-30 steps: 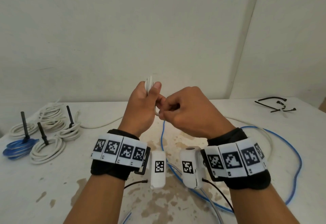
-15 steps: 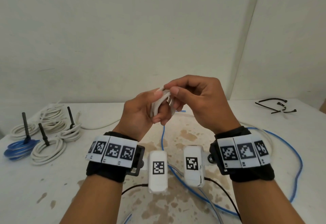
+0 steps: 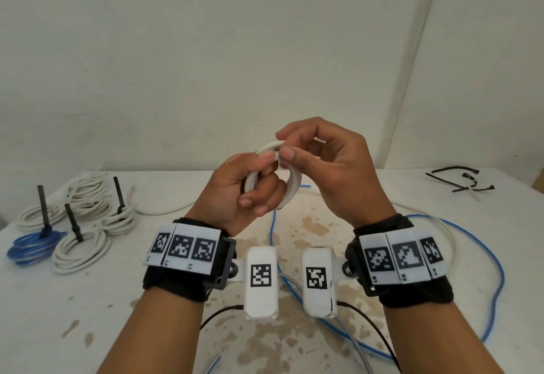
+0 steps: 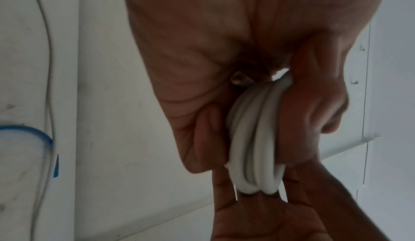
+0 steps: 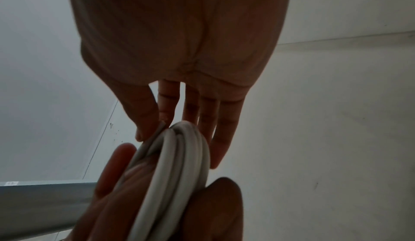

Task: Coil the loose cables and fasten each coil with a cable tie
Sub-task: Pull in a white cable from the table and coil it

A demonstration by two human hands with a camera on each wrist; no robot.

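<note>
Indoors, stained white table [image 3: 294,344], plain wall [image 3: 265,49], both hands' fingers [image 3: 262,158] gripping white cable coil [image 3: 294,185]

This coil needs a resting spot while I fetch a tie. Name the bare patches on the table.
Bare room: the near left of the table, in front of the tied coils; also the far right strip between the blue cable loop and the black cable ties. The centre, under both wrists, is crowded with loose cable.

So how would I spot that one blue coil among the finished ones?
Look at the white table's far left edge, where the tied coils lie together. The blue coil is nearest that edge, an upright black cable tie through it; every neighbouring coil is white.
</note>
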